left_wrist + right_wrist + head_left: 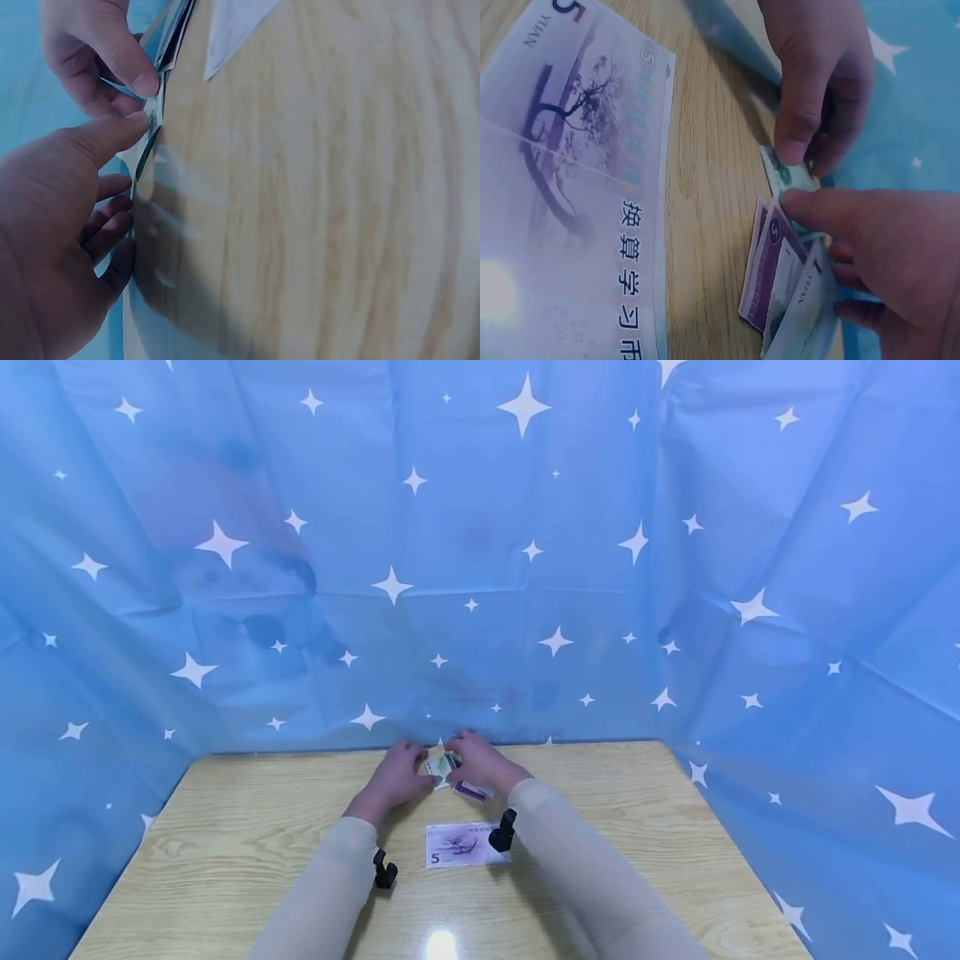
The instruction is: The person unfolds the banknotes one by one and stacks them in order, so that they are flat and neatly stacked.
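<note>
Near the table's far edge, my left hand [399,774] and right hand [482,762] meet at a small green play banknote [440,768]. In the right wrist view, the left thumb [793,142] lies on the note's upper end and the right thumb [810,206] lies beside it, with fingers curled behind. Fanned below the right thumb are purple play banknotes [761,277] and a pale note marked 1 YUAN [806,307], partly covered by the right hand. A large purple 5 yuan play banknote [467,846] lies flat nearer the front.
A wood-grain table [262,843] carries everything. Blue curtain [465,610] with white stars hangs along its back and sides, close behind the fingers. Small black wrist cameras sit at the left sleeve [330,881] and right sleeve [577,860].
</note>
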{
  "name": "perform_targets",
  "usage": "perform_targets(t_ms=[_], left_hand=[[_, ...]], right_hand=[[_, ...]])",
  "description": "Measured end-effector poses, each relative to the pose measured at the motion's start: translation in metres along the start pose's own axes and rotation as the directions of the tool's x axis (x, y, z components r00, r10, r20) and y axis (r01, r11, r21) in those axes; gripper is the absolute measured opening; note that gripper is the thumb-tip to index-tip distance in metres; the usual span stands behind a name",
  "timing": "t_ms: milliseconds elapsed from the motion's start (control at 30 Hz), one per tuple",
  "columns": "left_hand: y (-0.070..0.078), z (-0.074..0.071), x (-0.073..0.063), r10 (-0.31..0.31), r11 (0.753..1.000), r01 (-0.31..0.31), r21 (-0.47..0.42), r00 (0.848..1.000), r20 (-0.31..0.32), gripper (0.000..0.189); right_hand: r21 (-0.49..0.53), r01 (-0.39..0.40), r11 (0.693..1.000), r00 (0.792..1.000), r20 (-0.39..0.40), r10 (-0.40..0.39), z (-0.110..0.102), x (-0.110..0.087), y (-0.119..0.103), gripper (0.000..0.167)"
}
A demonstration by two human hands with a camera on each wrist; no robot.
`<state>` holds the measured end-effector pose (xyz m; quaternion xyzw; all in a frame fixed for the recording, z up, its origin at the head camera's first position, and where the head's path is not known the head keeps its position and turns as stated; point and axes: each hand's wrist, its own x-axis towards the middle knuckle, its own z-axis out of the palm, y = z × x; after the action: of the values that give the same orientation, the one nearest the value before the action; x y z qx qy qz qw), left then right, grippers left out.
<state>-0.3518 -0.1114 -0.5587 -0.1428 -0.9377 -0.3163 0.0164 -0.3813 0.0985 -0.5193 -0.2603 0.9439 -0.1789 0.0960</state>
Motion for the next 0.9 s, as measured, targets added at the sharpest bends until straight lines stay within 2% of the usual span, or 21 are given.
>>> perform_targets(t_ms=[100,233,500,667,900], left_hand=[[-0.002,0.003,0.0,0.044,0.999,-0.043,0.026,0.999,-0.03,0.058],[-0.009,0.009,0.002,0.051,0.999,-0.051,0.001,0.996,-0.066,0.052],[0.004,0.0,-0.002,-0.037,0.998,0.036,-0.042,0.999,-0.009,0.049],[0.002,0.002,0.001,-0.039,0.998,0.038,-0.058,0.999,-0.011,0.049],[0.003,0.003,0.0,-0.038,0.99,0.033,-0.134,0.999,-0.037,0.047]], right_hand=[[-0.018,-0.022,1.0,0.999,0.028,0.023,0.002,0.002,-0.003,0.061],[-0.032,-0.015,0.999,0.999,0.051,0.017,0.002,0.005,-0.009,0.054],[-0.042,-0.04,0.998,0.997,0.07,0.043,0.003,0.006,-0.007,0.056],[-0.006,-0.038,0.999,0.999,0.039,0.038,0.003,0.005,-0.005,0.057],[0.048,0.032,0.998,0.998,-0.046,-0.03,0.005,0.003,-0.004,0.055]])
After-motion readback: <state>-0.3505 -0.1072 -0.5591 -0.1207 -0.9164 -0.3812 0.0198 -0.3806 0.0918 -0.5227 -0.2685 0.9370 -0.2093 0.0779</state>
